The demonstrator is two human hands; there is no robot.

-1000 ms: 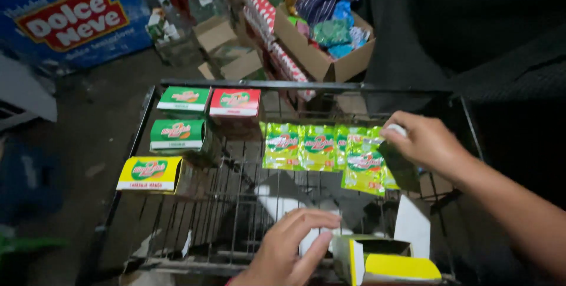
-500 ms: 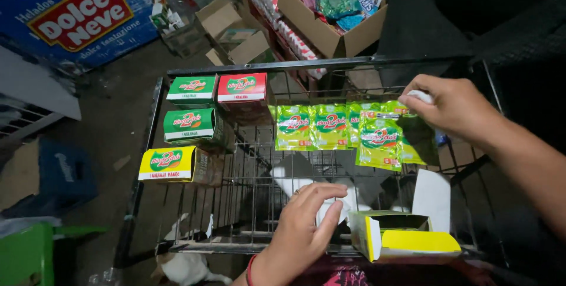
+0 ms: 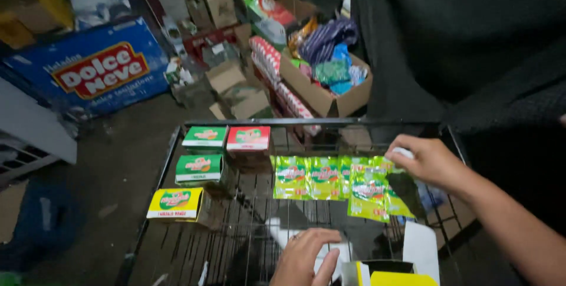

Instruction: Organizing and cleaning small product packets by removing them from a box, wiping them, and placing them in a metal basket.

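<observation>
A black wire rack holds a row of green sachets across its middle. My right hand pinches the right end of that sachet strip. My left hand lies flat near the rack's front edge on a white packet. A yellow open box stands just right of my left hand. Small cartons sit on the rack's left side: two green boxes, a red box and a yellow box.
A cardboard box of mixed packets stands behind the rack. More cartons and a big blue sign board lie on the dark floor at the back left. A dark cloth hangs at the right.
The camera view has shifted, so the rack sits lower in the frame. My right hand still grips the sachet strip's end, and my left hand stays on the white packet.
</observation>
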